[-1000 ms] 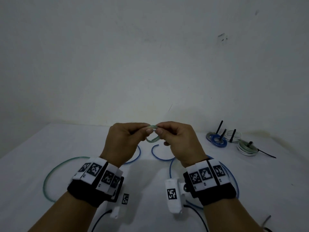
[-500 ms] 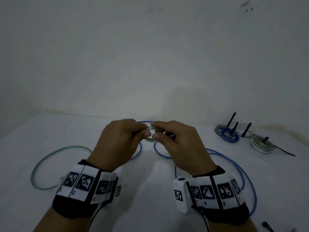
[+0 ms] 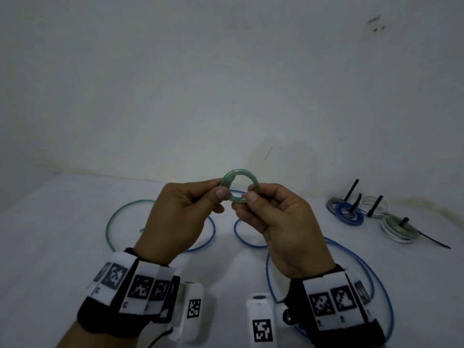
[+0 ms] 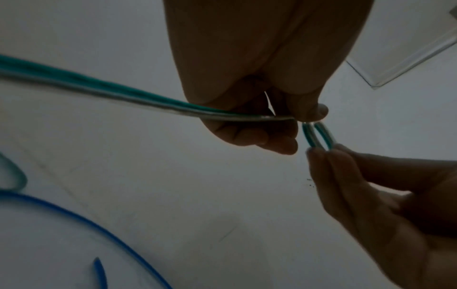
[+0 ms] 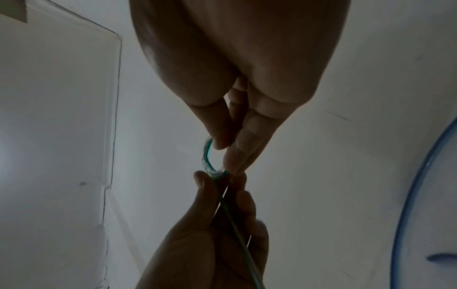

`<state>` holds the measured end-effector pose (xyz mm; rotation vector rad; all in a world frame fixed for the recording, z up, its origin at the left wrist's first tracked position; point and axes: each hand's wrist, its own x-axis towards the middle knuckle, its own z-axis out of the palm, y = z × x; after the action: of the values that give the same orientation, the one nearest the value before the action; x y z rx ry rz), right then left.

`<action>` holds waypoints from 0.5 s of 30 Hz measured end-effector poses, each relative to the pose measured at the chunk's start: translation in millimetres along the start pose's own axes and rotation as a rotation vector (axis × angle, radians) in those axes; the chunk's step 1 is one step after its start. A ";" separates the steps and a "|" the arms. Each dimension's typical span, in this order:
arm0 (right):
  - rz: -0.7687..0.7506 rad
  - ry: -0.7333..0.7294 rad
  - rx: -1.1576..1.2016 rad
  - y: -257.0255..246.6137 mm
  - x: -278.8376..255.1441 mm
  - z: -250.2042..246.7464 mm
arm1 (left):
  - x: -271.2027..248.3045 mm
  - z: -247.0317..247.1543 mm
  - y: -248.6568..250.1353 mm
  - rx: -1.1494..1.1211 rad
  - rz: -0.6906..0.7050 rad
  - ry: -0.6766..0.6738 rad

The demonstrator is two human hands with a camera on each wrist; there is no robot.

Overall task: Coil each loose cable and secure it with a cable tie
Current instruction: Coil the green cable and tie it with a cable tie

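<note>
A small green cable coil is held up over the white table between both hands. My left hand pinches its left side between thumb and fingers; my right hand pinches its right side. The rest of the green cable trails from my left hand in a wide loop on the table. In the left wrist view the green cable runs into my left fingers, and two turns of the coil span both hands. The right wrist view shows the coil edge-on between both hands.
A loose blue cable lies in big loops on the table under and right of my hands. At the back right sit several tied coils in blue, white and green, with black cable ties sticking up. The wall stands close behind.
The coil has grown from a partial loop into a full round ring and now stands upright facing me. The loose green loop on the table has shrunk toward my left hand.
</note>
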<state>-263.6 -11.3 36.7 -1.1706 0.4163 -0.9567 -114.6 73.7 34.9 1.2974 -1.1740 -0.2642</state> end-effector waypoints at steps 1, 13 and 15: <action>0.005 -0.012 -0.001 2.0 -0.4 1.6 | -0.6 2.1 0.5 -0.006 -0.002 0.005; -0.326 -0.065 -0.791 -4.0 0.8 -14.8 | -1.1 -5.1 0.2 0.493 0.273 -0.136; -0.311 -0.039 -0.767 -4.1 1.5 -14.8 | -0.3 -3.7 -1.2 0.459 0.290 -0.111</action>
<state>-275.1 -21.5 35.1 -1.9891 0.6078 -1.0711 -111.3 75.8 34.4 1.4941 -1.5582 0.1590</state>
